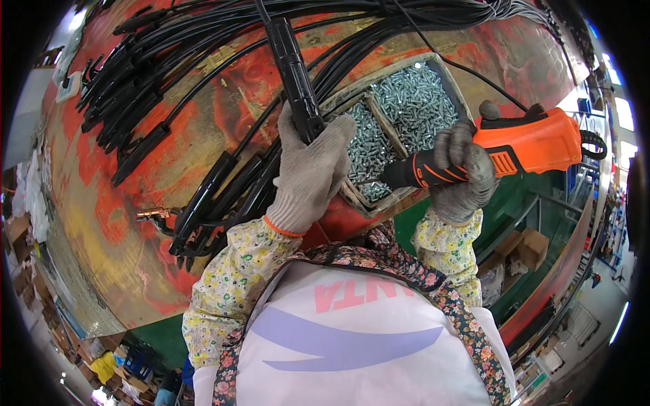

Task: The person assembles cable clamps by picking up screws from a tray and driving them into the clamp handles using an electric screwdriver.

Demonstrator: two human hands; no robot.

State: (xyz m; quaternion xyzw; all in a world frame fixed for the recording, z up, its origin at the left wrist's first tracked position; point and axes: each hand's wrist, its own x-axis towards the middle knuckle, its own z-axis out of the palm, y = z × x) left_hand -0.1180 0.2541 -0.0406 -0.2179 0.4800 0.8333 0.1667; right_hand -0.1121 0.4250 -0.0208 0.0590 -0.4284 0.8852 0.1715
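In the head view, the left hand (311,169) clasps a black handle (293,71) above the tabletop (125,277), which stretches leftward from the cables (203,28) to its edge, while the right hand (464,176) wraps an orange screwdriver (542,143) pointing over the screw box (463,95) by the near edge.

Cardboard box (533,247) at right, yellow bundle (103,367) lower left

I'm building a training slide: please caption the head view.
Left hand holding a black tubular part, right hand gripping an orange power screwdriver near a tray of screws.
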